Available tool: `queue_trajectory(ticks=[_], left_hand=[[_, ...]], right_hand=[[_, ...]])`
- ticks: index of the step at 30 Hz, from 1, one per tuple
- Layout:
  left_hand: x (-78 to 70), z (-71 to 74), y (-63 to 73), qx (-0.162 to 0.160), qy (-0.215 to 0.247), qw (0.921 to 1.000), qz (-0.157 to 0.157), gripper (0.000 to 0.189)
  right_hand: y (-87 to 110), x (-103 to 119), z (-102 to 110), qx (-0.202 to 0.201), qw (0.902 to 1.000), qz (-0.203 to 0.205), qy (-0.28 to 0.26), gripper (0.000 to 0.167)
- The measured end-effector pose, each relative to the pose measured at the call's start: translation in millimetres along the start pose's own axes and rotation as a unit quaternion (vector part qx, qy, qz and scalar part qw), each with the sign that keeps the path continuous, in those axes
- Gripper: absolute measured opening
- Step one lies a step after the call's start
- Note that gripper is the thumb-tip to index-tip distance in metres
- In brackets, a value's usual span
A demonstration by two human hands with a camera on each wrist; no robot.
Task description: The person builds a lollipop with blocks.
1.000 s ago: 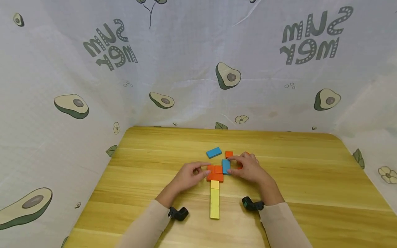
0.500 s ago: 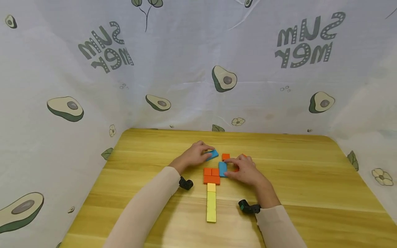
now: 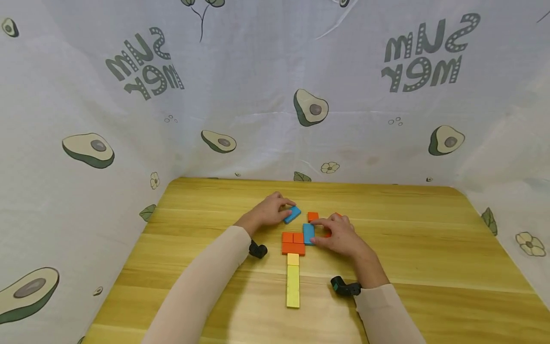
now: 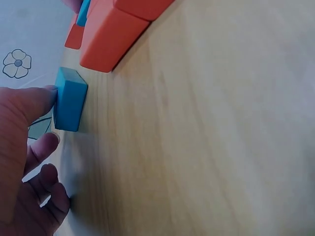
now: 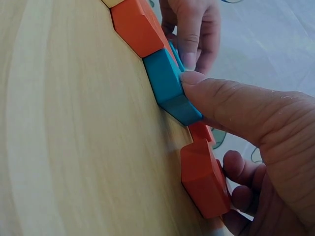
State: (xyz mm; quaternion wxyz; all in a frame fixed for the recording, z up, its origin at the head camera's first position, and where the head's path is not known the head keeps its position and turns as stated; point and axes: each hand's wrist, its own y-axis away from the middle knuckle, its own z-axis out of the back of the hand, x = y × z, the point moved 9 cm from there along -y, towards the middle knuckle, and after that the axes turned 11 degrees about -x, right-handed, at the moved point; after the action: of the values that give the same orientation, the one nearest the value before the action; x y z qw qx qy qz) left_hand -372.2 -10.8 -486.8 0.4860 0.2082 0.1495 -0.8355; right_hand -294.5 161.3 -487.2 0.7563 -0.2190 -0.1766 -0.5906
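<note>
In the head view my left hand [image 3: 269, 210] pinches a blue rectangular block [image 3: 292, 215] between thumb and index finger; it lies slanted on the table. The left wrist view shows the thumb against that blue block [image 4: 71, 105], the other fingers bent behind it. My right hand [image 3: 339, 235] holds a second blue block [image 3: 308, 234] by its ends with thumb and index finger. This block stands right beside two small orange blocks in a row, with a longer orange block [image 3: 293, 249] below them. From there a small yellow block [image 3: 293, 259] and a long yellow block [image 3: 293, 286] run toward me.
A small orange block [image 3: 312, 217] lies just beyond the right-hand blue block. Another orange block [image 5: 202, 179] is partly hidden under the right hand's curled fingers. The wooden table [image 3: 412, 239] meets a printed curtain [image 3: 258, 95] at its back and sides.
My left hand has moved from the orange blocks to the farther blue block, which has since turned to a steeper slant. The right hand has stayed at its blue block.
</note>
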Motion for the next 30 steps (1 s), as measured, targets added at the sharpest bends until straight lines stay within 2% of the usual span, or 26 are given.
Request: queue_trajectory(ticks=[5,11,15,30], left_hand=[[2.0,5.1,2.1,-0.001,0.012,0.9999,0.005,0.044],[8.5,-1.0,7.0,0.061,0.033,0.9974,0.018,0.064],[11.4,-4.0,7.9,0.08,0.035,0.9959,0.024,0.07],[19.8,-3.2,6.6,0.044,0.095,0.9933,0.048,0.066]], right_hand=[[-0.7,1.0,1.4,-0.002,1.0,0.002,-0.005,0.052],[-0.7,1.7,0.3,0.003,1.0,0.003,-0.005,0.052],[0.3,2.0,-0.2,0.004,1.0,0.001,-0.001,0.052],[1.7,2.3,1.4,0.001,1.0,0.002,0.002,0.053]])
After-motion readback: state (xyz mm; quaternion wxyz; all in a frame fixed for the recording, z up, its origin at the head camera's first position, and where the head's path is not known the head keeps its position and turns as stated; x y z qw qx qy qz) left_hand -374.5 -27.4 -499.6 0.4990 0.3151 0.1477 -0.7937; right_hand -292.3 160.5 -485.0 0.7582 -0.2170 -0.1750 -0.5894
